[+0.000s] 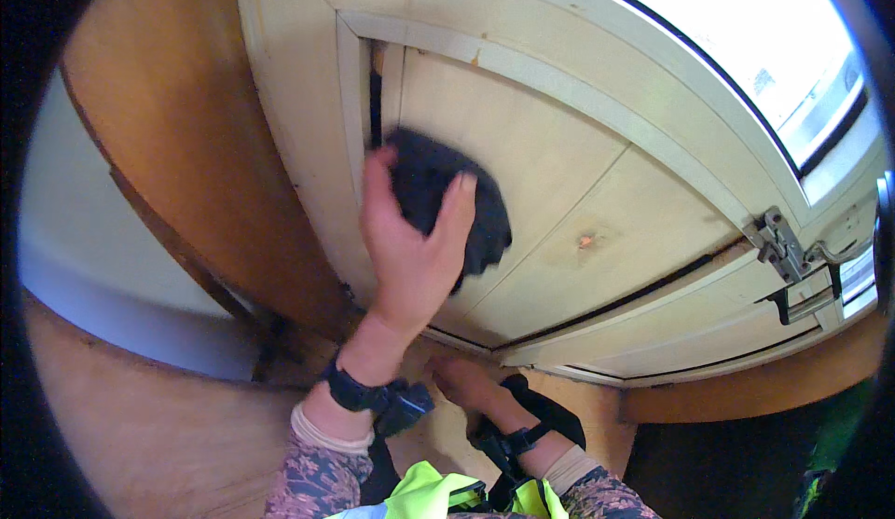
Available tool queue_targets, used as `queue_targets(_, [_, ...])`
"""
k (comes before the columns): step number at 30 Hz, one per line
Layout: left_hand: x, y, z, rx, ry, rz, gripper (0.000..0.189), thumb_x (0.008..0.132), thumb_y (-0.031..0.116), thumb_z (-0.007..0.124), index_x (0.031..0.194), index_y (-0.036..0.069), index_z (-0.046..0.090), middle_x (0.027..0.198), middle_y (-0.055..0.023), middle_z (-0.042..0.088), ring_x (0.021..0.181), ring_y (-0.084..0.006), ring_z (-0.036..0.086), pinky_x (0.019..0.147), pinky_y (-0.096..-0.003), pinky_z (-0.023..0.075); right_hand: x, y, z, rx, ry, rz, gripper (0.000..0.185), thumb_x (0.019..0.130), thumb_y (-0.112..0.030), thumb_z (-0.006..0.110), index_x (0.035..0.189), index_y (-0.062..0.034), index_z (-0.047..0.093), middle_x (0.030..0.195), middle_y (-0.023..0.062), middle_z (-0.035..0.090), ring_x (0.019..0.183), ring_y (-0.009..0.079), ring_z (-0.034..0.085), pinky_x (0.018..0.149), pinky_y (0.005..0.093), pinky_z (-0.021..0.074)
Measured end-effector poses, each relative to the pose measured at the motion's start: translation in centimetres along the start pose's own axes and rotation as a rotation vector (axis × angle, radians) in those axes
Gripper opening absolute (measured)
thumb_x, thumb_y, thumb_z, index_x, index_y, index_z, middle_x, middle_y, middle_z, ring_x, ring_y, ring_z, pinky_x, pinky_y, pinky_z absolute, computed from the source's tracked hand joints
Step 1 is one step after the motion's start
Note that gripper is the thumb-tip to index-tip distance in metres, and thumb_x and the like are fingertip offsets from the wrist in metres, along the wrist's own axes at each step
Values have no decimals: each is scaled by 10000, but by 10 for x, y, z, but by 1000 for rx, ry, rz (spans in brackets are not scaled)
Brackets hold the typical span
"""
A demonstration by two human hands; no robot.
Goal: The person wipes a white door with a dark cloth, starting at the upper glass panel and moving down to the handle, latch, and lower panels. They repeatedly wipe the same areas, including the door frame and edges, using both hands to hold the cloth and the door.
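My left hand (412,246) reaches up and grips a dark, crumpled cloth (454,190), which lies against the cream panelled door (531,141) near the panel's left edge. Thumb and fingers are spread around the cloth, and the view there is slightly blurred. Lower down, below the door's bottom rail, is my right hand (461,383). It is partly in shadow, and I cannot tell whether it holds anything. The panel has a small worn, orange-brown spot to the right of the cloth.
A metal latch (779,243) and a door handle (807,306) are at the right. A bright window pane (734,51) fills the upper right. Brown wood trim (182,134) curves along the left, beside a pale panel (112,239). Wood-look floor (175,442) shows below.
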State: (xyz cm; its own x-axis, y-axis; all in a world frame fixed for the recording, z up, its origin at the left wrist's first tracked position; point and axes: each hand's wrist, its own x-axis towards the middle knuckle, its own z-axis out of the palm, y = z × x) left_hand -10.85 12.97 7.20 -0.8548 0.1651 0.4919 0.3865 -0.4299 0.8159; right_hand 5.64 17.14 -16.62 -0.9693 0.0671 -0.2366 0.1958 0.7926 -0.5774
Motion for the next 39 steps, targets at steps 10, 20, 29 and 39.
queue_targets(10, [11,-46,-10,900,-38,624,704,735,124,669,1354,-20,366,1253,-308,390,1189,-487,336,1036,-595,257,-3,18,20,-53,-39,-18,287,819,-82,550,1093,-42,621,1079,216,633,996,397,600,859,459,490])
queue_targets(20, [-61,-70,-61,1136,-493,228,813,726,63,702,1429,8,296,1336,-288,360,1258,-495,309,1083,-554,268,-42,24,6,-106,16,117,272,796,-98,574,1054,-48,644,978,206,663,944,384,629,811,449,505])
queue_targets(29, [19,36,31,906,41,345,796,688,29,682,1350,-121,266,1289,-323,328,1179,-478,332,1046,-528,261,-122,-12,-27,344,393,-17,222,871,-105,543,1063,-31,624,999,190,665,936,347,636,811,398,506])
queue_targets(39, [-60,41,54,998,-951,916,488,798,73,515,1285,46,498,1229,-110,517,1118,-274,489,937,-397,388,-247,-62,-20,-63,760,41,278,789,-41,594,1066,-25,591,1017,172,616,965,371,585,868,440,473])
